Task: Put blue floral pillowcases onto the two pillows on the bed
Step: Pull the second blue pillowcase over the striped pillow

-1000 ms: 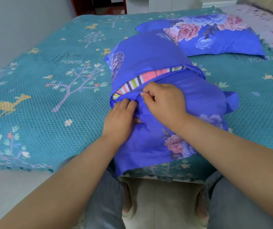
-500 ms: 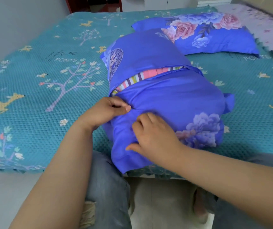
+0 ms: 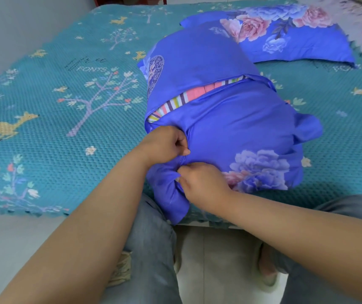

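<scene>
pillowcase (image 3: 230, 132), smooth blue floral cloth, bulges round a striped pillow (image 3: 184, 99) at the near edge of the bed (image 3: 66, 102), whose teal cover looks waffle-textured. its slit gapes, showing stripes. left hand (image 3: 164, 143) and right hand (image 3: 202, 183) both pinch the cloth; fingertips are buried in folds.

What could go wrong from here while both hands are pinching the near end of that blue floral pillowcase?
1. The striped inner pillow shows through a long open gap; tugging the near end could widen it.
2. The blue floral pillowcase hangs over the edge of the teal patterned bedspread, so it might slide off.
3. The left hand and right hand pinch little fabric; either grip may slip.
</scene>
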The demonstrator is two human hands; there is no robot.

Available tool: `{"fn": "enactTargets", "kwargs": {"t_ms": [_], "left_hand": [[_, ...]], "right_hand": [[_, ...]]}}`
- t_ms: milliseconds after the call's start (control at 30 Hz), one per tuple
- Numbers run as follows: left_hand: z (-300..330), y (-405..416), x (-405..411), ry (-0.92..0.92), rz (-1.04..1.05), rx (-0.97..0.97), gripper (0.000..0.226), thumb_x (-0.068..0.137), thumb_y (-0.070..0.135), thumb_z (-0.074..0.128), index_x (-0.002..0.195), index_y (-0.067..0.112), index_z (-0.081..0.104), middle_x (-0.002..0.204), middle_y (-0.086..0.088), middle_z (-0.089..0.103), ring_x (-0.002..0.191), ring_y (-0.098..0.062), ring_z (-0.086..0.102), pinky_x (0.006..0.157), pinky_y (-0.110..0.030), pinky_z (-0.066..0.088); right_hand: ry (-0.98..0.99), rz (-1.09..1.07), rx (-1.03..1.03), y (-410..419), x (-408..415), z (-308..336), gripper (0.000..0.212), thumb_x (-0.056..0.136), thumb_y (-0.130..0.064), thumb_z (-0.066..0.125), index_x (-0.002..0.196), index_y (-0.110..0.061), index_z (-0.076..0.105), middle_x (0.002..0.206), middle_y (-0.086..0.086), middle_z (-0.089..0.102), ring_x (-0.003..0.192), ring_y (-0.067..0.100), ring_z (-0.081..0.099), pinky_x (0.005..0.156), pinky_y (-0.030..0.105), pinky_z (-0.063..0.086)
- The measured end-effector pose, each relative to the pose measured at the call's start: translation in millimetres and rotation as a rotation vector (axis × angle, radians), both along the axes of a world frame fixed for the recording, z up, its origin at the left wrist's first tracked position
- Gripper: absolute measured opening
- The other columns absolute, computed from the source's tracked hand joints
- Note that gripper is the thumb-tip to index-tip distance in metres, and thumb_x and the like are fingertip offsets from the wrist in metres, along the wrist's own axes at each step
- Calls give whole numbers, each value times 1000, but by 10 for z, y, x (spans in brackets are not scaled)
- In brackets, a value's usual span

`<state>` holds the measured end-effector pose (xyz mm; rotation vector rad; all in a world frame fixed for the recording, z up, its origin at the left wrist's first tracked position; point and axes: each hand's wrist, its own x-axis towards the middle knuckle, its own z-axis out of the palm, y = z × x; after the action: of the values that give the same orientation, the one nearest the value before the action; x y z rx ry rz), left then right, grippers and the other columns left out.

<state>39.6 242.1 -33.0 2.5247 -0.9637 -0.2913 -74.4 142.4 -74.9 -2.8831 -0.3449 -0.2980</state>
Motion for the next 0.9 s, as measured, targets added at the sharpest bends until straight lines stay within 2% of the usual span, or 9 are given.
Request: {"fn": "enactTargets", "kwargs": {"t_ms": [100, 233, 333, 400, 500, 600, 667, 767, 900], "left_hand": [[-20, 70, 4, 96, -63, -11, 12, 79, 14, 73, 72, 16, 64, 74, 10, 58, 69, -3, 54, 69, -19, 40], [23, 143, -63, 139, 48, -319, 7, 81, 13, 72, 79, 9, 67, 71, 8, 60, 63, 3, 52, 67, -16, 43], [34, 233, -126, 121, 121, -503, 15, 76, 15, 77, 78, 10, 63, 74, 2, 60, 70, -8, 53, 71, -22, 45], [32, 323, -132, 50, 113, -479, 17, 72, 21, 80, 76, 16, 64, 81, -1, 61, 74, -8, 54, 74, -21, 43], [15, 497, -75, -39, 55, -369, 16, 69, 27, 81, 81, 22, 71, 87, 3, 62, 83, -1, 57, 76, -11, 41], [-46, 563, -109, -54, 84, -246, 22, 70, 18, 81, 91, 17, 75, 94, 8, 56, 87, 8, 54, 78, 1, 32], [-92, 536, -133, -151, 71, -160, 25, 68, 20, 83, 90, 12, 74, 93, 2, 55, 92, -13, 57, 85, -14, 39], [-149, 424, -207, -234, 70, 92, 36, 70, 34, 79, 87, 19, 51, 97, -5, 49, 96, -30, 53, 87, -38, 44], [-286, 293, -225, -287, 157, 374, 60, 79, 47, 66, 117, 9, 40, 121, -12, 42, 114, -33, 47, 90, -46, 42]], "right_hand": [[121, -47, 162, -114, 8, 99, 24, 94, -24, 48, 82, -7, 60, 85, 16, 66, 80, 33, 58, 65, 37, 36], [259, -108, 764, -328, 119, 277, 34, 88, -16, 63, 56, -15, 50, 55, 1, 43, 57, 11, 39, 60, 31, 32], [343, -124, 985, -386, 106, 391, 19, 80, -20, 74, 64, -16, 65, 66, 2, 63, 64, 10, 52, 70, 31, 44], [232, -102, 732, -365, 44, 439, 20, 84, -32, 68, 71, -18, 67, 68, -5, 70, 62, 9, 58, 67, 30, 45], [-102, -102, 120, -319, 21, 518, 26, 89, -46, 55, 95, -24, 68, 91, -4, 71, 87, 17, 64, 71, 33, 45], [-142, -56, -1, -383, 116, 479, 40, 84, -48, 59, 115, -22, 64, 112, 0, 68, 107, 22, 59, 86, 35, 45], [-121, -3, -49, -374, 156, 386, 51, 77, -46, 68, 118, -15, 64, 123, 7, 64, 115, 24, 58, 95, 36, 44], [-92, -10, -171, -307, 210, 197, 71, 62, -50, 76, 123, -17, 62, 144, 14, 44, 133, 27, 42, 110, 39, 30], [-249, 9, -180, -256, 309, 118, 47, 60, -43, 78, 98, -18, 69, 127, 12, 59, 122, 29, 53, 105, 38, 32]]}}
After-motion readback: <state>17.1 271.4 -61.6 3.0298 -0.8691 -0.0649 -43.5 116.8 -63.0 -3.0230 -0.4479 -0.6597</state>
